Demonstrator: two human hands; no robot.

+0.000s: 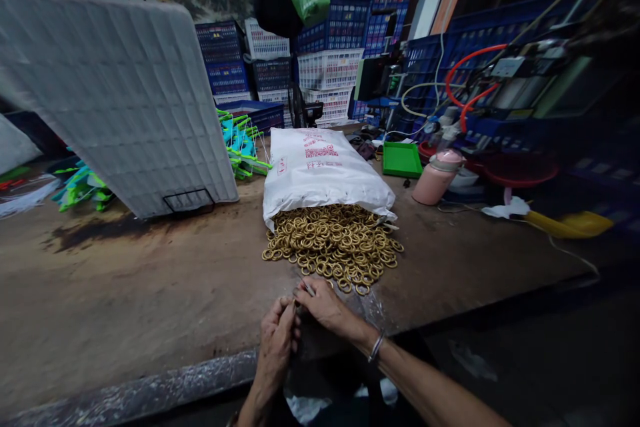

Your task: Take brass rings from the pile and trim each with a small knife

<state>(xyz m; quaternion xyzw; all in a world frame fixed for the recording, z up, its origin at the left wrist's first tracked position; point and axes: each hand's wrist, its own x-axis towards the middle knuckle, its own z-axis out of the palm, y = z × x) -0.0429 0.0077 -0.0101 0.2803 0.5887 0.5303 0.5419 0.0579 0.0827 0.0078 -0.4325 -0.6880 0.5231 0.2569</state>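
Note:
At the table's near edge, my left hand [280,327] is closed in a pinch, its fingertips meeting those of the other hand. What it pinches is too small and covered to make out. My right hand [325,305], with a bangle on the wrist, grips a thin metal tool [309,287] whose pale end shows above the fingers; its kind is unclear. Just beyond both hands lies a heap of brass-coloured rings [333,240]. The rings spill from the mouth of a white woven sack [325,163] with red print, lying on its side.
A large pale ribbed panel [115,100] stands at left, with green and blue plastic pieces [243,143] behind it. To the right are a green tray [401,159], a pink bottle [437,179] and a yellow scoop [567,223]. Stacked crates [330,69] line the back.

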